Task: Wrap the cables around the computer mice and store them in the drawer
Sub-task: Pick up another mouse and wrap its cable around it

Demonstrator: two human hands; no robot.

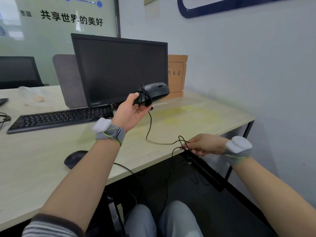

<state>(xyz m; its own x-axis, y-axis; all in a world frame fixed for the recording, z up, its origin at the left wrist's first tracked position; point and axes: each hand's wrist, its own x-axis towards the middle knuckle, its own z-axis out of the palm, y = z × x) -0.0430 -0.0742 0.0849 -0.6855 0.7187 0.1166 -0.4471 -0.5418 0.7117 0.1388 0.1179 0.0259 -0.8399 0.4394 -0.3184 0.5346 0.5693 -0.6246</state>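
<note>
Currently we hold the mouse up in front of the monitor, left hand gripping it over the wound turns. Right hand pinches the loose cable at the desk edge. Risk: slack lets the turns slip off.

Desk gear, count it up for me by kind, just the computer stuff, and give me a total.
Black corded computer mice: 2, one in the left hand, one lying on the desk
Black keyboards: 1
Black Lenovo monitors: 1
Total: 4
</note>
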